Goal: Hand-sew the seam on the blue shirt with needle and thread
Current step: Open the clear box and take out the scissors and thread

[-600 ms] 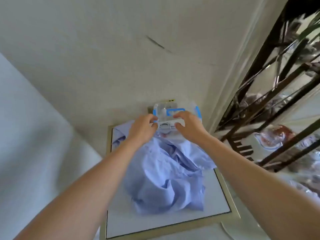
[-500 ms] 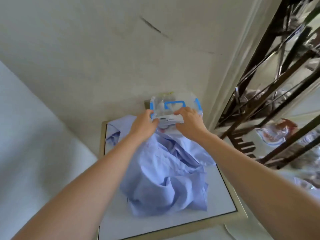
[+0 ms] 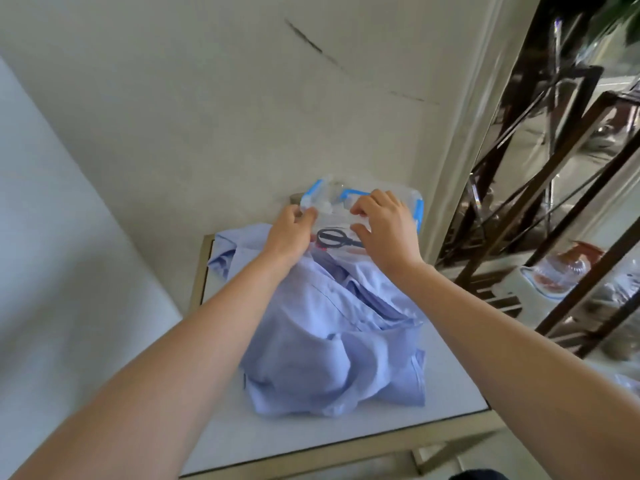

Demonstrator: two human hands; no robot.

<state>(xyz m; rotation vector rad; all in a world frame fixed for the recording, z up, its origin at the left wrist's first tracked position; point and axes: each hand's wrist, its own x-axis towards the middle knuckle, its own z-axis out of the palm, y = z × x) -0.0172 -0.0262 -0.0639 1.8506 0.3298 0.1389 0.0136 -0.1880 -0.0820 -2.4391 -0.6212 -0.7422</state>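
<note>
Two hands: the left hand (image 3: 291, 233) and the right hand (image 3: 386, 225) reach to the far end of the table (image 3: 450, 393) and meet on a clear plastic box (image 3: 414, 206), near each other but apart.
Left hand: fingers curled, thumb and fingertips pinching the box's near left corner just below a blue latch (image 3: 310, 194).
Right hand: fingers curled over the top of the box, thumb tucked against its near edge, so the plastic is gripped between them.
Clear plastic box: see-through, latched in blue on its sides, standing at the back of the table close to the wall (image 3: 207, 116); I cannot tell whether its lid is raised.
Scissors (image 3: 334, 238): black handles showing through the plastic between the two hands, blades pointing toward the right hand.
Blue shirt (image 3: 332, 341): a crumpled heap in the middle of the table, on the near side of the box, its far folds touching the box; one part spreads flat toward the far left corner.
Table: white top in a pale gold frame, bare along the near edge and the right side.
Wall: off-white, with a dark scratch slanting across it.
Rack (image 3: 540, 174): dark metal bars just right of the table, with blurred things behind them.
</note>
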